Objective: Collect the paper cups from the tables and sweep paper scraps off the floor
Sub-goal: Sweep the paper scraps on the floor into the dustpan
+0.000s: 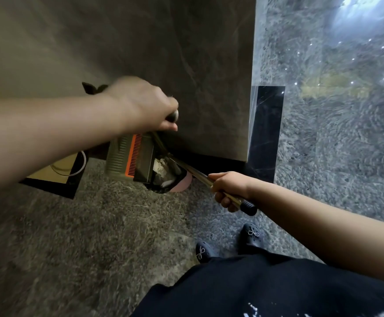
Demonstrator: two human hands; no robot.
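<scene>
Place: down at the foot of the grey stone wall [186,65], right where it meets the speckled floor [95,236].
Left hand [145,106]: curled tight round the knob end of the dustpan handle [174,115], knuckles up, fingers wrapped under.
Dustpan [138,161]: tipped against the wall base, orange comb teeth [132,154] along its edge, mouth turned toward the broom.
Right hand [228,191]: fist closed round the broom handle [197,175], just above the black end cap [249,208].
Broom head: pink bristles [183,185] peeking out at the pan mouth, touching the scrap pile.
Paper scraps [163,170]: pale crumpled bits sitting inside the pan, pressed up by the bristles.
Handling, as a guess: featherlight, soft, easily scattered by a quick flick; best herded with short low strokes rather than picked up, pan lip kept flat to the floor.
Grip advice: pan by its handle top, broom near the end for reach, as now.
Count: two hands, one dustpan, one broom, two black shoes [203,251] with beaded bows; scraps too bunched to number, several at least.
Paper cups: none in sight.
Also here: black-edged tan panel [56,175] at the left with a thin white loop lying on it.
Stage, judged: sweeping well in hand, scraps already in the pan.
</scene>
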